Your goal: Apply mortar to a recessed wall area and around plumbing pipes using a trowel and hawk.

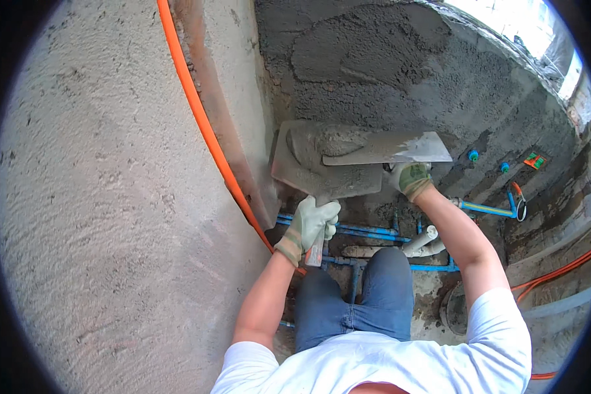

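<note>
My left hand (314, 225), in a pale green glove, is wrapped round the handle of a plasterer's hawk (358, 182), held out flat near the wall. A mound of wet grey mortar (308, 148) lies on its board. My right hand (410, 178), gloved too, grips a long rectangular plastering trowel (414, 146) from below. The trowel's blade reaches left over the hawk, its left end against the mortar. Beyond both tools, the wall (374, 59) carries a dark, damp coat of mortar with a rough surface.
An orange conduit (207, 125) curves down the left wall (111, 164). Blue pipes (374, 233) and white drain pipes (423, 244) run low around my knees. Blue pipe plugs (473, 155) and an orange wall box (535, 160) sit in the right part of the wall. A round bucket-like shape (454, 307) stands right.
</note>
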`<action>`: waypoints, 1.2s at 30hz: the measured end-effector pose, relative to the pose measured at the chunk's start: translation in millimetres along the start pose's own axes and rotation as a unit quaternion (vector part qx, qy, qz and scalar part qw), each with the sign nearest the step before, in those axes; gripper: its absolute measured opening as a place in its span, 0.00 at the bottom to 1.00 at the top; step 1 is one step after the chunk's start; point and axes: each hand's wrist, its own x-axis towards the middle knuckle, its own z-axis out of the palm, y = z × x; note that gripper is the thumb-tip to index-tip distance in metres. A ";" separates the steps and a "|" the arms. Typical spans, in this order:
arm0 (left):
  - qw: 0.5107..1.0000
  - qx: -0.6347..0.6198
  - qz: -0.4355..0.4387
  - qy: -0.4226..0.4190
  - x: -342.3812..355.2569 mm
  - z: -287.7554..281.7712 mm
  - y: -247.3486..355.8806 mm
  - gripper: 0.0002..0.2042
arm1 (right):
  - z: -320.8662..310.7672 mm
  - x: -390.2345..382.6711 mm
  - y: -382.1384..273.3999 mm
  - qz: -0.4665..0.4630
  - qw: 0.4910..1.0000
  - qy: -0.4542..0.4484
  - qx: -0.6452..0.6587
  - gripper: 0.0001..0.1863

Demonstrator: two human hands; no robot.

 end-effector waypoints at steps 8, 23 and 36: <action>0.998 -0.007 -0.042 0.042 53.7 -55.5 -5.9 0.10 | 18.7 74.4 -42.3 -0.003 0.996 0.059 0.060 0.21; 0.997 -0.027 -0.042 0.053 76.8 -57.0 -7.1 0.14 | -108.3 223.8 -73.4 0.098 0.912 -0.244 0.315 0.15; 0.997 -0.020 -0.044 0.061 79.0 -54.9 -4.0 0.14 | -108.8 182.4 -85.6 0.066 0.989 -0.054 0.118 0.21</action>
